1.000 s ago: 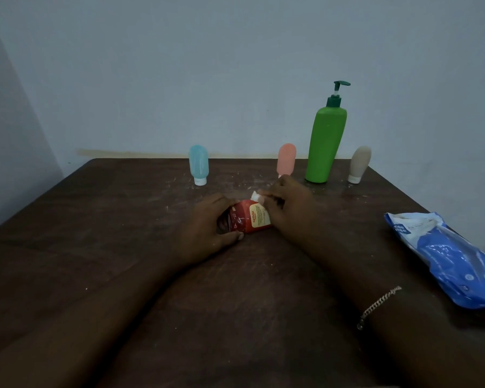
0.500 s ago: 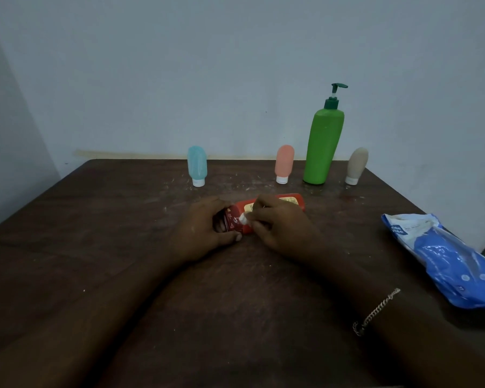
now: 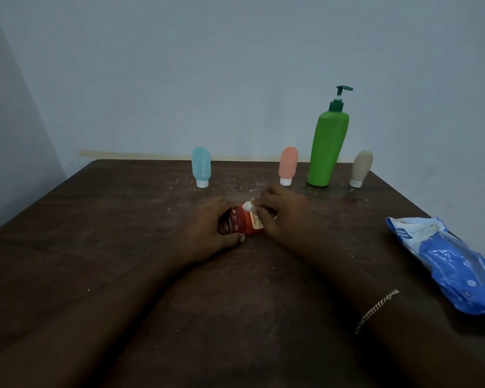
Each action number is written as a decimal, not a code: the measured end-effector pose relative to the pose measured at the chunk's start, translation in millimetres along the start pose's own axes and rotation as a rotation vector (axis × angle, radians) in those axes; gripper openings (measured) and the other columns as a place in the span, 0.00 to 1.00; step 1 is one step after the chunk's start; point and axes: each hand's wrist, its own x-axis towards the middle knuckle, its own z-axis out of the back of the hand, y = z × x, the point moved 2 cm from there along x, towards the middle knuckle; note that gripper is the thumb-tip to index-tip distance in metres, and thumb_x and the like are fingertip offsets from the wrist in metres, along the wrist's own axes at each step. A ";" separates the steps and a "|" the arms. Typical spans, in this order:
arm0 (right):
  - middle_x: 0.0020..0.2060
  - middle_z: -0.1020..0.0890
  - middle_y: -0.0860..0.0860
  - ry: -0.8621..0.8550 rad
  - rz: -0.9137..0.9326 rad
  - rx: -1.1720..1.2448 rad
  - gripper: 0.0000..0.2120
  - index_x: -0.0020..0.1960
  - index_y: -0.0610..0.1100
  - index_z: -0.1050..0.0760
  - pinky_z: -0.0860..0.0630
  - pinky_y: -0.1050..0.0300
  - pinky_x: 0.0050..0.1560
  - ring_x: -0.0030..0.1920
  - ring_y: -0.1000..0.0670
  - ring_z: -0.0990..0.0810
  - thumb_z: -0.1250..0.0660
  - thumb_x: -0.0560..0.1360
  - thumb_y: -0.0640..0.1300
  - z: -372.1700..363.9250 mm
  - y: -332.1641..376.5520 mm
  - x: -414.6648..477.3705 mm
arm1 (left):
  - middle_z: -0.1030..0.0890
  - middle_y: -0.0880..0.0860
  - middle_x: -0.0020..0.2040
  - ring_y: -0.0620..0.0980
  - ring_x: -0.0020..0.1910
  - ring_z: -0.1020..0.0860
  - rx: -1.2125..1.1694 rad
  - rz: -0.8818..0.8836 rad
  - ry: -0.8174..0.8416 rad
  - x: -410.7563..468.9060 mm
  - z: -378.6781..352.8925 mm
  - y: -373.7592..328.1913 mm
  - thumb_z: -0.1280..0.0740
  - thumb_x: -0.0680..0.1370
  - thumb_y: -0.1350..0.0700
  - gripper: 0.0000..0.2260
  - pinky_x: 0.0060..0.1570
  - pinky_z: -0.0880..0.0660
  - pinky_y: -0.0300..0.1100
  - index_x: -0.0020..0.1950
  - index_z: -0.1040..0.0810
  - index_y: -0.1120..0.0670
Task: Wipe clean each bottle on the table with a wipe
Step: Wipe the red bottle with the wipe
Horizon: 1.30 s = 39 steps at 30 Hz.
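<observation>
On the table the left hand grips a red bottle lying on its side, while the right hand pinches what looks like a white wipe against it. Behind stand a blue bottle, pink bottle, green pump bottle and beige bottle.

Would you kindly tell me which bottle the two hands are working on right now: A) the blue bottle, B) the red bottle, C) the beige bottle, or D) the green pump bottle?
B: the left hand grips the red bottle lying on the table, while the right hand pinches a white wipe against it.
</observation>
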 end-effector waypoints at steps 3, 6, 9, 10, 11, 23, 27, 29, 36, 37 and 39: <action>0.47 0.21 0.51 0.049 -0.003 -0.012 0.08 0.53 0.43 0.18 0.32 0.69 0.43 0.44 0.57 0.26 0.30 0.75 0.41 -0.7 1.7 -2.4 | 0.28 0.40 0.55 0.33 0.48 0.29 -0.016 0.004 0.009 0.0 0.8 -2.1 0.23 0.71 0.47 0.26 0.44 0.34 0.26 0.67 0.27 0.48; 0.47 0.22 0.52 0.050 -0.094 -0.006 0.08 0.53 0.45 0.18 0.28 0.67 0.42 0.45 0.56 0.23 0.32 0.76 0.43 8.1 -7.0 -8.1 | 0.29 0.39 0.53 0.35 0.48 0.29 -0.022 0.033 0.030 1.5 3.0 -3.7 0.23 0.72 0.48 0.24 0.43 0.34 0.28 0.64 0.28 0.46; 0.45 0.20 0.49 -0.108 -0.356 -0.050 0.09 0.53 0.46 0.17 0.30 0.65 0.40 0.43 0.53 0.23 0.32 0.77 0.48 25.1 -42.1 -5.9 | 0.29 0.40 0.53 0.37 0.47 0.27 -0.016 0.052 0.037 2.0 4.5 -4.5 0.24 0.72 0.48 0.23 0.40 0.32 0.29 0.62 0.30 0.44; 0.46 0.19 0.49 -0.138 -0.420 -0.057 0.09 0.54 0.48 0.17 0.27 0.62 0.42 0.43 0.53 0.23 0.32 0.77 0.48 27.7 -53.7 -5.9 | 0.28 0.41 0.54 0.37 0.47 0.27 -0.016 0.046 0.026 1.5 5.3 -4.9 0.24 0.73 0.49 0.23 0.39 0.31 0.29 0.62 0.31 0.44; 0.48 0.18 0.49 -0.152 -0.460 -0.060 0.09 0.54 0.49 0.17 0.25 0.58 0.45 0.44 0.54 0.23 0.31 0.76 0.49 29.1 -61.9 -6.8 | 0.28 0.41 0.55 0.37 0.47 0.26 -0.019 0.040 0.016 1.1 5.9 -5.7 0.24 0.73 0.50 0.22 0.39 0.31 0.28 0.61 0.31 0.44; 0.43 0.16 0.56 -0.059 -0.497 0.050 0.08 0.50 0.51 0.16 0.24 0.61 0.42 0.41 0.59 0.21 0.31 0.76 0.53 18.1 -48.8 -5.2 | 0.26 0.50 0.68 0.45 0.62 0.27 -0.093 0.109 -0.015 4.1 -0.9 -13.4 0.27 0.75 0.59 0.25 0.54 0.26 0.36 0.68 0.32 0.45; 0.45 0.20 0.56 -0.035 -0.397 0.075 0.07 0.53 0.48 0.18 0.32 0.69 0.40 0.41 0.62 0.26 0.31 0.77 0.47 9.7 -20.3 -4.5 | 0.24 0.48 0.64 0.45 0.59 0.26 -0.134 0.119 -0.055 4.3 -4.4 -13.1 0.25 0.75 0.53 0.23 0.52 0.25 0.37 0.67 0.30 0.46; 0.47 0.20 0.54 -0.090 -0.309 0.072 0.08 0.55 0.47 0.19 0.29 0.67 0.45 0.43 0.60 0.25 0.30 0.76 0.46 4.4 -6.5 -4.0 | 0.24 0.46 0.62 0.44 0.58 0.26 -0.138 0.108 -0.084 4.1 -3.9 -12.7 0.25 0.74 0.55 0.22 0.51 0.27 0.35 0.65 0.29 0.46; 0.46 0.25 0.54 0.000 -0.114 0.016 0.10 0.56 0.46 0.18 0.39 0.71 0.41 0.43 0.58 0.28 0.32 0.76 0.43 -4.2 8.3 -4.2 | 0.23 0.41 0.54 0.39 0.54 0.25 -0.199 0.076 -0.126 5.0 -5.7 -6.4 0.27 0.71 0.65 0.20 0.47 0.27 0.33 0.54 0.27 0.44; 0.45 0.25 0.54 -0.016 -0.145 0.023 0.10 0.56 0.46 0.18 0.37 0.69 0.41 0.41 0.58 0.28 0.31 0.76 0.43 -2.4 3.6 -4.0 | 0.23 0.42 0.54 0.40 0.54 0.25 -0.207 0.083 -0.129 5.7 -6.0 -4.2 0.27 0.71 0.66 0.20 0.47 0.27 0.34 0.53 0.27 0.43; 0.45 0.24 0.53 -0.034 -0.263 0.007 0.11 0.58 0.46 0.18 0.37 0.70 0.39 0.39 0.60 0.29 0.31 0.77 0.44 4.1 -10.1 -3.5 | 0.23 0.44 0.56 0.42 0.55 0.25 -0.198 0.096 -0.127 6.4 -5.7 -2.1 0.26 0.71 0.65 0.20 0.46 0.27 0.34 0.52 0.27 0.43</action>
